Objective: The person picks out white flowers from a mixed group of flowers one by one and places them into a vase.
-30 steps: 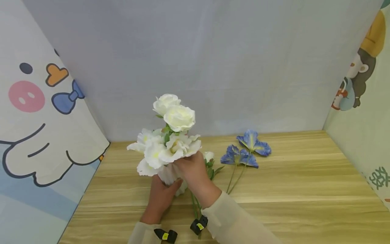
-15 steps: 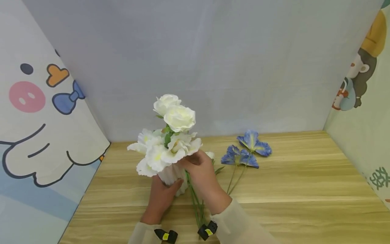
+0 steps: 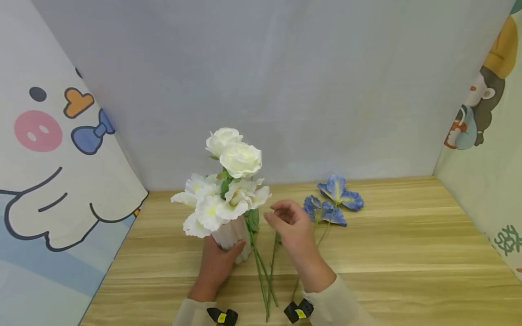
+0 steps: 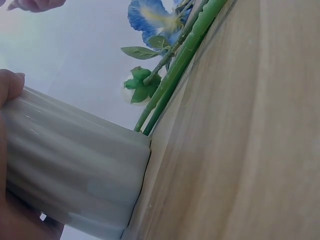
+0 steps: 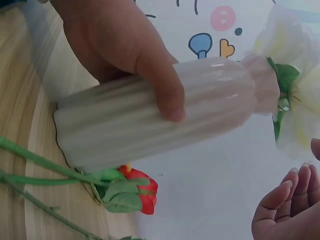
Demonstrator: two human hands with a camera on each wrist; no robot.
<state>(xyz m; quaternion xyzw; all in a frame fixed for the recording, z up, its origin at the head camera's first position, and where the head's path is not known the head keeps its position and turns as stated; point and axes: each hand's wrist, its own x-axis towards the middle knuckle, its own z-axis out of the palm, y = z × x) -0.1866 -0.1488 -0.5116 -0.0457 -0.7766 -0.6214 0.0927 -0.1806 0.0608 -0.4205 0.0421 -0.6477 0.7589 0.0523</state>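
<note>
A white ribbed vase stands on the table, its neck hidden under the blooms in the head view. My left hand grips its side, the thumb laid across the front in the right wrist view. Two white roses rise above ruffled white flowers at the vase's mouth. To the right of the vase, my right hand hovers with loosely curled fingers and holds nothing. Green stems lie on the table between my hands. One ends in a red flower by the vase's base.
Blue flowers with long stems lie at the back of the table, right of my right hand. A white bloom with green sepals lies beyond the vase. A grey backdrop and printed side panels enclose the table.
My right hand has drawn away from beneath the white flowers, moving right, and now partly covers a blue flower. The loose stems have come into fuller view. My left hand stays on the vase.
</note>
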